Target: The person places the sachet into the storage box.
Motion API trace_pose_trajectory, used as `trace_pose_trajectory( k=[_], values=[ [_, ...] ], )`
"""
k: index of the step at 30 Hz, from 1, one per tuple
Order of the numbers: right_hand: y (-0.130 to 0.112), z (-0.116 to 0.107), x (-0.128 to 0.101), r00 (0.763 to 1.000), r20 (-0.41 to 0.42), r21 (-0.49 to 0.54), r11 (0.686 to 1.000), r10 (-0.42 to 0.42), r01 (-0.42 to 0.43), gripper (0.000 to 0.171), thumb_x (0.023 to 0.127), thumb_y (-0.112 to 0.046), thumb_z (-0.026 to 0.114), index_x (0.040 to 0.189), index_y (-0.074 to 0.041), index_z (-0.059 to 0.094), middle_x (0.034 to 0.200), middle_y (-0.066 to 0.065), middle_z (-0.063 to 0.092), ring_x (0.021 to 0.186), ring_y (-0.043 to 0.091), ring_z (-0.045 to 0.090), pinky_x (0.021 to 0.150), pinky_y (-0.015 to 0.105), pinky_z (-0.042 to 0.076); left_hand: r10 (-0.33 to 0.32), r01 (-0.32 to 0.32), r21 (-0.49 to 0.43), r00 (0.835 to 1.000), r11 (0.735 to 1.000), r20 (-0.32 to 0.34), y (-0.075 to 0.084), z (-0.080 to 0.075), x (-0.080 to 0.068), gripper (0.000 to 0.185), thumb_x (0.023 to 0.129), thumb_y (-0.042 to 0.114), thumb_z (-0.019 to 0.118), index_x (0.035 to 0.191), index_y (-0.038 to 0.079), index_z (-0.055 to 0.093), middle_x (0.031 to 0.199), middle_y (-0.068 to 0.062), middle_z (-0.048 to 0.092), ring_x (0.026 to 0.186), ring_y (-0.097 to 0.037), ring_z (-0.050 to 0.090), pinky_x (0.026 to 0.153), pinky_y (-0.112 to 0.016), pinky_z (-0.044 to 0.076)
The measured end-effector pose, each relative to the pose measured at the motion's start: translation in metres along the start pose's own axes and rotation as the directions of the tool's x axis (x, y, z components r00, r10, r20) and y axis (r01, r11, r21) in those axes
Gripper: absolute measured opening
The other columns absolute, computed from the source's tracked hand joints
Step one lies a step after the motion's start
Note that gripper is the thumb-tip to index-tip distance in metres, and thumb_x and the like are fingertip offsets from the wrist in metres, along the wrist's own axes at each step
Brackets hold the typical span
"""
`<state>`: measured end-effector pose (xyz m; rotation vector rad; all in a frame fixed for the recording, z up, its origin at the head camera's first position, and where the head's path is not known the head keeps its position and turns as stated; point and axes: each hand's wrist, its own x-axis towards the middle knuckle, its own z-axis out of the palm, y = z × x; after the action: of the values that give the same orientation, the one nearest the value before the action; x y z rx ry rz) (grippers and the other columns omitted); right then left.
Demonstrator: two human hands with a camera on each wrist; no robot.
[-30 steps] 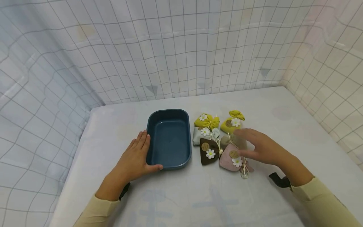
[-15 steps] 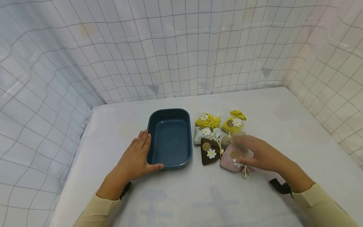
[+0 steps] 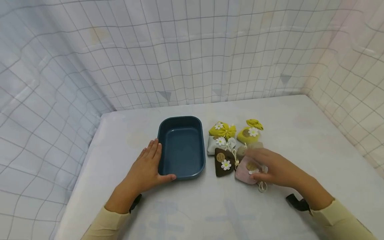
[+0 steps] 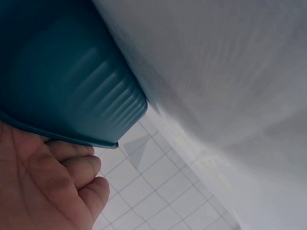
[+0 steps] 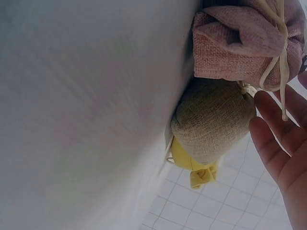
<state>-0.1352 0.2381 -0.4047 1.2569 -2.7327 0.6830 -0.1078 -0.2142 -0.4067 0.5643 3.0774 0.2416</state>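
My left hand (image 3: 144, 173) rests along the left side of a dark blue plastic tub (image 3: 181, 153), fingers straight at its rim and thumb at the near corner. Over a pink drawstring pouch (image 3: 243, 173) with a daisy and a round tag is my right hand (image 3: 277, 170), its fingers spread and slightly bent, partly covering the pouch. In the right wrist view, those fingertips are right beside the pink pouch's cord and a beige burlap pouch (image 5: 213, 120). The beige pouch is mostly hidden by the hand in the head view.
Left of the pink pouch lies a dark brown pouch (image 3: 220, 170), with a pale grey pouch (image 3: 212, 146) behind it. Two yellow pouches lie farther back, one at the left (image 3: 226, 132) and one at the right (image 3: 243, 137). Gridded white curtains (image 3: 192, 66) enclose the white-covered table (image 3: 192, 213).
My right hand has lowered and come nearer, from over the beige pouch to over the pink one. The left hand stays at the tub; the view has shifted slightly.
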Motion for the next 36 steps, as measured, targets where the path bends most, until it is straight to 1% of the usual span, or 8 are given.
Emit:
trace_pose_trajectory(
  k=[3,8,16,21,24,29,33,36],
  values=[
    [-0.001,0.001,0.0,1.0,0.007,-0.009,1.0,-0.002,0.002,0.073,0.081,-0.035,0.083,0.14,-0.004,0.054,0.14,0.007,0.056,0.13,0.028,0.05,0.1,0.049,0.044,0.002,-0.002,0.002,1.0,1.0,-0.009,0.0,0.001,0.0,0.127,0.076,0.086,0.051,0.154,-0.009,0.018,0.163,-0.023,0.009,0.15,-0.036,0.007,0.117,-0.056,0.017],
    [-0.001,0.004,0.0,1.0,0.003,-0.019,0.999,-0.029,0.029,0.069,0.082,-0.035,0.082,0.139,-0.005,0.056,0.14,0.008,0.056,0.129,0.028,0.051,0.099,0.05,0.045,0.001,-0.001,0.0,1.0,1.0,-0.01,0.0,0.001,-0.001,0.128,0.076,0.087,0.05,0.154,-0.009,0.018,0.163,-0.023,0.009,0.15,-0.036,0.006,0.117,-0.055,0.017],
    [-0.001,0.008,-0.001,0.998,-0.013,-0.041,0.998,-0.054,0.054,0.068,0.082,-0.035,0.081,0.139,-0.007,0.056,0.141,0.006,0.055,0.13,0.025,0.05,0.099,0.047,0.045,-0.004,0.004,0.0,1.0,1.0,-0.006,0.001,0.001,-0.001,0.128,0.076,0.088,0.049,0.154,-0.008,0.018,0.163,-0.023,0.01,0.15,-0.036,0.006,0.117,-0.056,0.017],
    [-0.002,0.008,0.0,0.999,0.003,-0.048,0.997,-0.054,0.054,0.07,0.082,-0.039,0.081,0.139,-0.007,0.056,0.142,0.005,0.054,0.13,0.024,0.049,0.1,0.046,0.045,-0.005,0.005,-0.009,1.0,1.0,-0.011,0.0,0.001,0.0,0.128,0.076,0.088,0.05,0.154,-0.008,0.018,0.163,-0.023,0.01,0.15,-0.036,0.007,0.117,-0.056,0.017],
    [-0.001,0.009,0.001,0.998,0.017,-0.06,0.996,-0.062,0.063,0.073,0.081,-0.044,0.081,0.138,-0.006,0.057,0.142,0.005,0.054,0.13,0.024,0.049,0.101,0.046,0.044,-0.005,0.005,-0.011,1.0,1.0,-0.009,0.0,0.001,0.0,0.128,0.076,0.087,0.05,0.154,-0.008,0.018,0.163,-0.023,0.009,0.15,-0.036,0.006,0.117,-0.056,0.017],
    [0.002,0.013,0.003,0.993,0.014,-0.089,0.989,-0.116,0.117,0.074,0.078,-0.051,0.081,0.133,-0.006,0.06,0.14,0.007,0.055,0.128,0.024,0.051,0.1,0.044,0.044,0.0,0.0,-0.01,1.0,1.0,-0.01,0.0,0.001,0.0,0.127,0.076,0.086,0.051,0.154,-0.009,0.018,0.163,-0.023,0.01,0.15,-0.036,0.007,0.116,-0.056,0.018],
    [0.002,0.015,0.004,0.989,0.005,-0.104,0.984,-0.148,0.148,0.073,0.075,-0.049,0.084,0.131,-0.006,0.062,0.138,0.007,0.057,0.126,0.025,0.052,0.1,0.044,0.043,0.0,0.0,-0.015,1.0,1.0,-0.01,0.0,0.0,0.0,0.127,0.076,0.086,0.052,0.154,-0.009,0.018,0.163,-0.023,0.009,0.15,-0.037,0.007,0.116,-0.056,0.018],
    [0.001,0.015,0.005,0.99,0.026,-0.114,0.983,-0.142,0.144,0.072,0.074,-0.046,0.085,0.13,-0.006,0.063,0.137,0.008,0.058,0.127,0.026,0.052,0.101,0.046,0.043,0.0,0.0,-0.016,1.0,1.0,-0.009,0.0,0.0,0.0,0.127,0.076,0.086,0.052,0.154,-0.009,0.018,0.163,-0.023,0.009,0.15,-0.037,0.007,0.116,-0.056,0.018]
  ],
)
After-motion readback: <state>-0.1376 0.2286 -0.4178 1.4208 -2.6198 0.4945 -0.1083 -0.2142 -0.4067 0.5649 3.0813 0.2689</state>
